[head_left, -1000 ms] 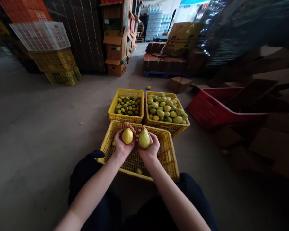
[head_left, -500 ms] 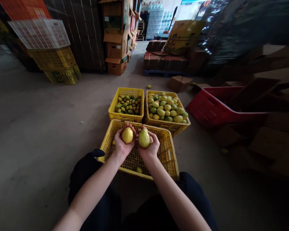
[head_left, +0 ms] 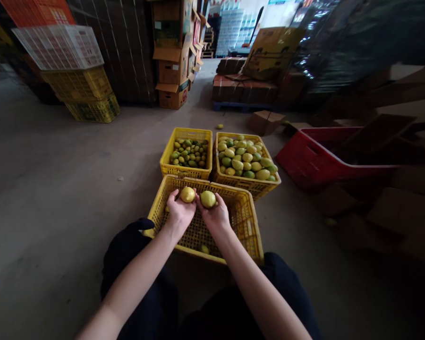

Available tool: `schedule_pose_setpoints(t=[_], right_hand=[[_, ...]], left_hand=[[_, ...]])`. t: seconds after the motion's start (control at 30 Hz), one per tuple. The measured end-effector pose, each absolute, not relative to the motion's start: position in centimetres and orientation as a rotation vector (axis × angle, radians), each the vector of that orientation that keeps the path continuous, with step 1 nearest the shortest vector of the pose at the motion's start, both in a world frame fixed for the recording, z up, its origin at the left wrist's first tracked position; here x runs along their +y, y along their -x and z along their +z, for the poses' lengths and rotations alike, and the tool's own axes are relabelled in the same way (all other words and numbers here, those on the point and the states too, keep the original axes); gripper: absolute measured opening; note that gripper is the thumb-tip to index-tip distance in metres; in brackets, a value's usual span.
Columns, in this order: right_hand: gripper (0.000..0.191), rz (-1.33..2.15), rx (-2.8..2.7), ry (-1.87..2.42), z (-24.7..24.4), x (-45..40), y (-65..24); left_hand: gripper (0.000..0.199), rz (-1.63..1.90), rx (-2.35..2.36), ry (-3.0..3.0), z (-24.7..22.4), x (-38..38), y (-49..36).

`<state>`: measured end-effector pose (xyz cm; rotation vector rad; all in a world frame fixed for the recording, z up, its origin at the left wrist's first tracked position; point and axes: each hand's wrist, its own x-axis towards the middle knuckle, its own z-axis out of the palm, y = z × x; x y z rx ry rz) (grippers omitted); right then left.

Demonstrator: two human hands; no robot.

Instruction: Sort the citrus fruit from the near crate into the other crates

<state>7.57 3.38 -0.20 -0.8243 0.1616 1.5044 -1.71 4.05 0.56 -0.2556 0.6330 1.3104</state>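
Note:
My left hand (head_left: 180,213), palm up, holds a yellow lemon (head_left: 187,194) near its fingertips. Beside it my right hand (head_left: 216,217) holds a greenish-yellow lemon (head_left: 208,199), with the thumb against its right side. Both hands are above the near yellow crate (head_left: 250,222), which stands between my knees. A lemon (head_left: 204,249) lies on the floor of this crate at the near side, and part of another (head_left: 167,208) shows by the left wall. The fingers beneath the held lemons are partly hidden.
Behind the near crate stand a yellow crate of small greenish lemons (head_left: 165,165) and one heaped with larger lemons (head_left: 248,190). To the right is a red crate (head_left: 297,160) among cardboard. Stacked crates (head_left: 80,87) stand at the left, cardboard boxes (head_left: 172,73) at the back.
Both hands have moved slightly forward. The lemons have tipped in the fingers, so they now show more end-on and look rounder. The crates stay where they were.

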Motion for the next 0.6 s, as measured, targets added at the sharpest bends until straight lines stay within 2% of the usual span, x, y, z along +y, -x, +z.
schedule_pose_setpoints(t=[0.23,0.3,0.6], right_hand=[[0.004,1.533,0.087,0.832,-0.7,3.2,-7.6],[0.009,1.588,-0.006,0.785,-0.2,2.8,-7.8],[0.012,1.648,-0.14,0.696,1.5,2.0,-8.0]], left_hand=[[0.013,1.319,0.694,0.205,0.4,4.3,1.5],[0.01,1.327,0.666,0.147,0.9,4.3,1.5],[0.014,1.252,0.591,0.039,1.7,4.1,2.1]])
